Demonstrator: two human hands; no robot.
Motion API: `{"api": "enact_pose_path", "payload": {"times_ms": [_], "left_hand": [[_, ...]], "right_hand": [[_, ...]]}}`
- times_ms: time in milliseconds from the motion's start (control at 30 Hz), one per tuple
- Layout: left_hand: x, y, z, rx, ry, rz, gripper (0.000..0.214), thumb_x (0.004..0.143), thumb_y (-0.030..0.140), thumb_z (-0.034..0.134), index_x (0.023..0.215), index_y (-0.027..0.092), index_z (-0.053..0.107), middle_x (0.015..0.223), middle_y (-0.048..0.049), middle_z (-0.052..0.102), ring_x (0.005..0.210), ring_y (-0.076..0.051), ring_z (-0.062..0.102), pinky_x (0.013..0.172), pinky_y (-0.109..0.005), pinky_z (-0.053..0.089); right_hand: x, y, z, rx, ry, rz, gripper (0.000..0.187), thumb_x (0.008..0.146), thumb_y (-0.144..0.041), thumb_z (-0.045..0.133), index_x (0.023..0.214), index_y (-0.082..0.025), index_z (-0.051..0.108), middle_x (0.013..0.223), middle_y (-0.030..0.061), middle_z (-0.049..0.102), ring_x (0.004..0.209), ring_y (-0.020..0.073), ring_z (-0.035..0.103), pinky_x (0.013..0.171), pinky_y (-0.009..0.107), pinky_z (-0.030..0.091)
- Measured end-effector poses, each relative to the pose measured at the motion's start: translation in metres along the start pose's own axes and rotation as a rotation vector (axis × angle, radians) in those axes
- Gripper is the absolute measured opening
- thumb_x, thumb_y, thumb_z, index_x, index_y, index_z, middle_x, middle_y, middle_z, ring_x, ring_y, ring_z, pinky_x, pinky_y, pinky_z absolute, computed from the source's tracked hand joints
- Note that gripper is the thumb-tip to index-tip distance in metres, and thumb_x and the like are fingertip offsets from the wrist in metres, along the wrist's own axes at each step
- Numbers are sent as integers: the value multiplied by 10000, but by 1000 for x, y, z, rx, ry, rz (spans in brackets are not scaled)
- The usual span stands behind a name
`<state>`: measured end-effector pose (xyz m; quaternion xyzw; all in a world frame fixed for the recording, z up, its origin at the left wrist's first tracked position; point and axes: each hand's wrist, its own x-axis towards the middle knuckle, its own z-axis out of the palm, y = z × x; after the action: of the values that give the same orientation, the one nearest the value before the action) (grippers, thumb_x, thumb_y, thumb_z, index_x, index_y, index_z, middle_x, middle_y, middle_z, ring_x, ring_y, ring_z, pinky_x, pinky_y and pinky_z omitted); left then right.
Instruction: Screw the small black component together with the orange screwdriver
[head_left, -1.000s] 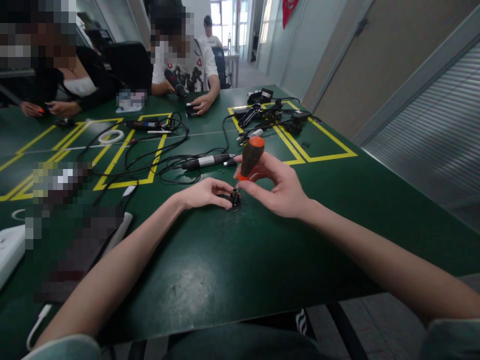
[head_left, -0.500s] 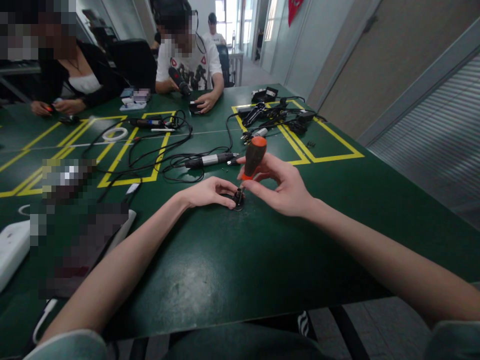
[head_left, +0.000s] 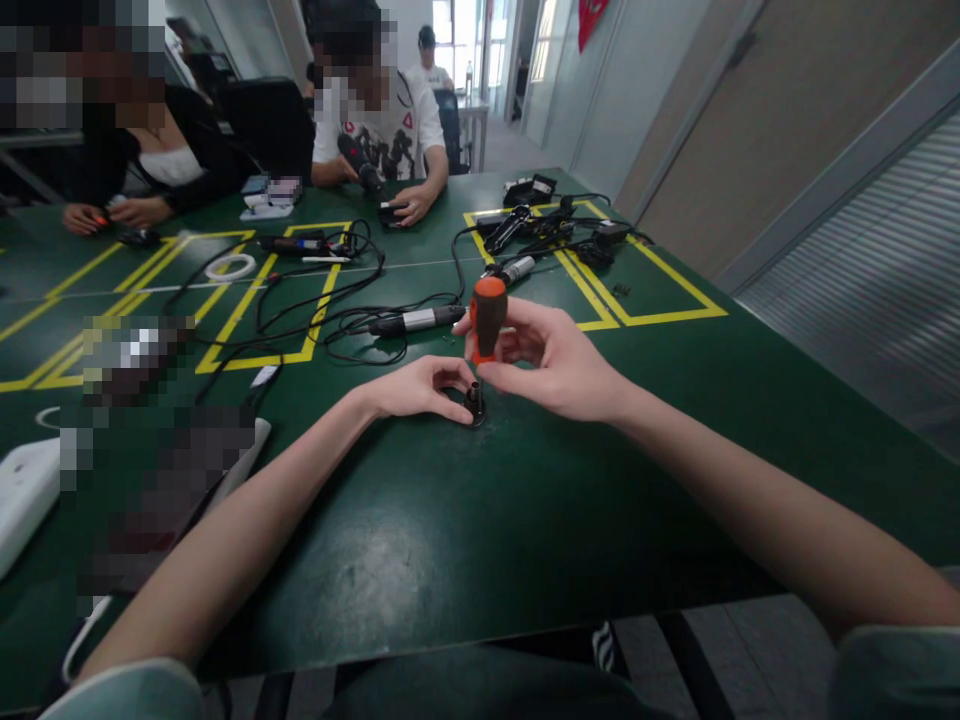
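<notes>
My right hand (head_left: 559, 362) grips a screwdriver (head_left: 490, 318) by its orange and dark handle, held upright. Its thin shaft points down at a small black part (head_left: 473, 402) on the green table (head_left: 480, 520). Whether the tip touches that part I cannot make out. The part has a round base and a short post rising from it. My left hand (head_left: 420, 390) pinches it from the left side, thumb in front and fingers behind.
A black and silver pen-like tool (head_left: 416, 321) with a cable lies just beyond my hands. Tangled black cables and adapters (head_left: 555, 230) are behind, and tiny screws (head_left: 621, 290) lie at the right. A co-worker (head_left: 390, 130) sits opposite, another at the far left.
The screwdriver in my right hand has moved slightly left and gone from a tilt to nearly upright over the black part. My left hand has stayed almost in place.
</notes>
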<state>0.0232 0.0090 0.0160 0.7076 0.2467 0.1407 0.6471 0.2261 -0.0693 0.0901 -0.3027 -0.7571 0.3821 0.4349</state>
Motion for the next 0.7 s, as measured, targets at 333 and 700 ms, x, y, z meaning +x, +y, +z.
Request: {"api": "enact_pose_path", "payload": {"times_ms": [333, 700], "left_hand": [[-2, 2, -11, 1, -100, -46, 390, 723, 282, 908, 1069, 161, 777, 1119, -72, 784, 1060, -190, 718, 1071, -398, 518], [-1, 2, -14, -59, -191, -53, 343, 807, 416, 861, 1026, 157, 816, 1072, -81, 795, 933, -166, 735, 888, -294, 612]], "right_hand": [[2, 10, 7, 96, 54, 48, 126, 928, -282, 615, 927, -236, 498, 753, -44, 545, 621, 105, 515, 545, 247, 478], [-1, 1, 5, -96, 83, -43, 293, 944, -380, 686, 1186, -215, 689, 1025, 36, 682, 837, 173, 644, 728, 322, 582]]}}
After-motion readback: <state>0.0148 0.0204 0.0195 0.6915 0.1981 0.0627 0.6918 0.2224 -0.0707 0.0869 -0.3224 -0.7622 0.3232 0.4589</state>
